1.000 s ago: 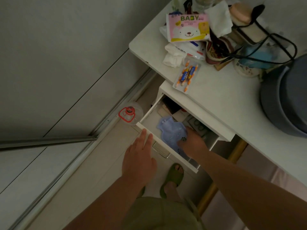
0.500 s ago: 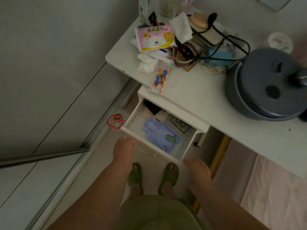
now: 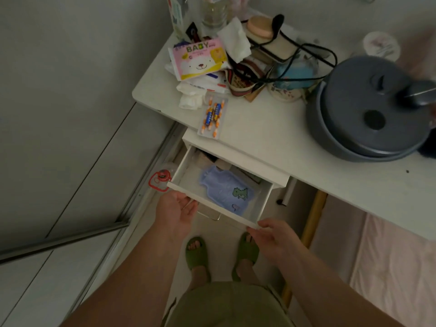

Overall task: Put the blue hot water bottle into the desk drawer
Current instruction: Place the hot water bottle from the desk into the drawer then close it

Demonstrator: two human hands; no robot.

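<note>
Blue rubber, printed with a small green dinosaur: the bottle (image 3: 226,188) lies flat inside the open white drawer (image 3: 213,201), neck pointing toward the back left corner, with nothing holding it. I see the left hand (image 3: 175,214) at the drawer's front left corner, palm turned up, fingers loosely spread and touching the underside of the front edge. The right hand (image 3: 274,233) is at the front right corner, thumb and fingers slightly apart and pinching lightly at the panel's end. A metal handle (image 3: 210,214) hangs below the front panel between the hands. Above, the white desk (image 3: 271,128) carries a pack of batteries (image 3: 212,116) near the edge, a pink "BABY" packet (image 3: 200,59) and a grey pot (image 3: 368,109). Green slippers (image 3: 197,254) show on the floor below.
</note>
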